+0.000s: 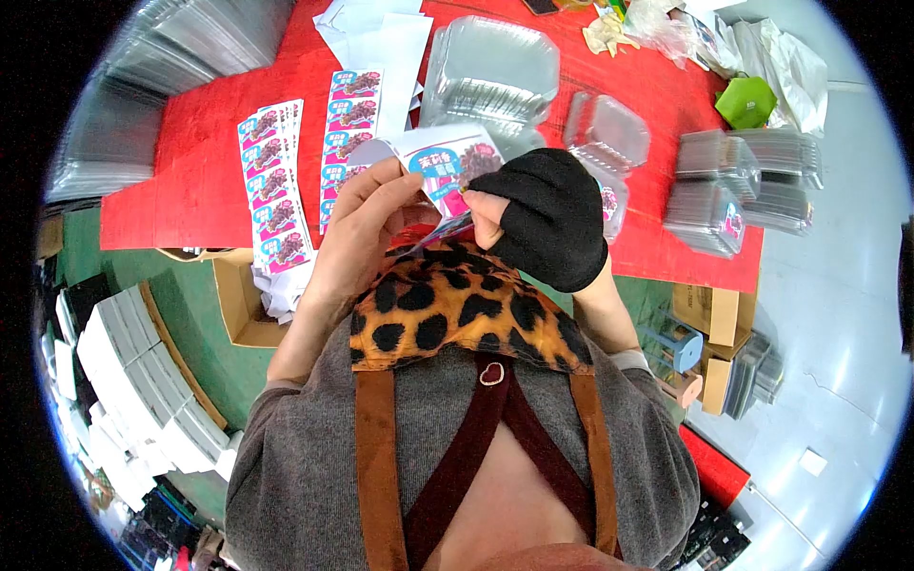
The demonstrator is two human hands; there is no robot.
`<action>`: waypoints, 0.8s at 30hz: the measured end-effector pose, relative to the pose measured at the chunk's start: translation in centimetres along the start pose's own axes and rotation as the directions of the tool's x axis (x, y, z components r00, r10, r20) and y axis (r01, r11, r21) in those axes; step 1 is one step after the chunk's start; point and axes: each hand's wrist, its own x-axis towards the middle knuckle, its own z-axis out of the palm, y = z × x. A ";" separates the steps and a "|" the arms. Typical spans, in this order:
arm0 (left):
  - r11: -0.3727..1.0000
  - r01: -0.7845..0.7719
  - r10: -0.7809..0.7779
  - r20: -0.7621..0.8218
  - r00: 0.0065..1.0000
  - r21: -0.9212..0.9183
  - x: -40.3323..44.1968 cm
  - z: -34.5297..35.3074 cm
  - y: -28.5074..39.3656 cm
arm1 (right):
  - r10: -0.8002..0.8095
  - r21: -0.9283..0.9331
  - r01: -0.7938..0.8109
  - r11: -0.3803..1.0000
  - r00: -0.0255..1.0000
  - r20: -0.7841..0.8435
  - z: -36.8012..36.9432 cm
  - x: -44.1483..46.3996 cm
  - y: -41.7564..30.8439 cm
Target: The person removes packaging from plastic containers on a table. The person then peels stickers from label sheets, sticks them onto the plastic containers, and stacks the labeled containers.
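Close in front of my chest, a printed label sheet [440,169] with a grape picture and blue lettering is raised and curled. My left hand [367,221], bare, pinches its left side between thumb and fingers. My right hand [552,217], in a black fingerless glove, is closed with thumb and fingertip at the sheet's right edge; whether a label is peeling there I cannot tell. Further label strips [274,186] lie on the red table to the left, with another strip [352,119] beside them. Clear plastic clamshell boxes [493,71] stand just beyond my hands.
The red table [205,143] carries tall stacks of clear containers [190,48] at left. A clamshell [609,133] and box stacks [709,205] stand at right, near a green object [745,102]. Below are an open carton [243,305] and white stacks [143,371].
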 end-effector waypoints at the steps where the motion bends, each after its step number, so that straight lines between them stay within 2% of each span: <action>1: 0.999 -0.009 0.008 -0.025 1.000 -0.035 0.0 0.1 -0.1 | -0.007 -0.021 0.007 1.000 1.000 -0.013 0.0 0.0 0.1; 4: 0.993 -0.120 0.120 0.030 0.992 0.007 -0.2 -0.1 -0.3 | -0.007 -0.028 0.007 1.000 1.000 -0.019 -0.3 0.2 0.2; 5: 0.981 -0.179 0.177 0.033 0.984 0.073 -0.3 -0.1 -0.3 | -0.004 -0.021 0.004 1.000 1.000 -0.016 -0.4 0.3 0.2; 8: 0.917 -0.332 0.328 0.053 0.943 0.223 -0.8 0.3 -0.1 | 0.102 0.196 -0.106 0.975 0.994 0.028 -0.8 1.1 0.1; 10: 0.874 -0.407 0.406 0.060 0.912 0.265 -1.1 0.7 -0.2 | 0.108 0.174 -0.115 0.978 0.993 0.048 -1.5 2.2 -0.9; 14: 0.916 -0.367 0.360 0.072 0.930 0.163 -1.3 0.6 -1.0 | 0.097 0.110 -0.097 0.989 0.995 0.007 -1.1 1.9 -1.6; 17: 0.879 -0.427 0.419 0.082 0.904 0.211 -1.2 1.0 -0.8 | 0.034 0.030 -0.032 0.999 0.997 -0.074 -0.2 1.6 -1.4; 20: 0.925 -0.356 0.361 -0.016 0.932 0.136 -0.9 0.4 -1.2 | -0.031 -0.058 0.025 0.998 0.994 -0.102 0.0 1.3 -1.2; 23: 0.951 -0.240 0.246 0.010 0.969 -0.194 -0.7 0.1 -0.8 | -0.056 -0.115 0.044 0.992 0.993 -0.107 0.1 0.9 -1.2; 24: 0.946 -0.252 0.260 0.015 0.965 -0.206 -0.6 0.1 -1.1 | -0.057 -0.121 0.044 0.992 0.993 -0.107 0.2 0.8 -1.3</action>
